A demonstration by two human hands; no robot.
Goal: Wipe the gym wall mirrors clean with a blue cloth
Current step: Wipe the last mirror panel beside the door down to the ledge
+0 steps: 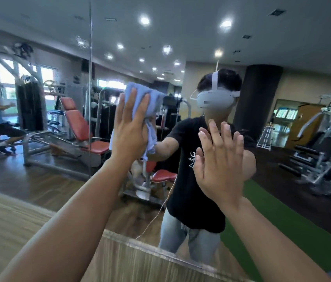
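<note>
The wall mirror (282, 58) fills most of the head view and reflects the gym. My left hand (130, 127) presses a blue cloth (138, 96) flat against the glass at about head height, fingers straight and spread. A tail of the cloth hangs below my palm. My right hand (219, 159) lies flat on the mirror lower and to the right, fingers straight, holding nothing. My own reflection stands behind both hands.
A vertical seam (89, 78) between mirror panels runs just left of the cloth. A wooden ledge (28, 220) borders the mirror's lower edge. Reflected weight machines and red benches (75, 119) show on the left, and a green mat (282, 220) lies on the right.
</note>
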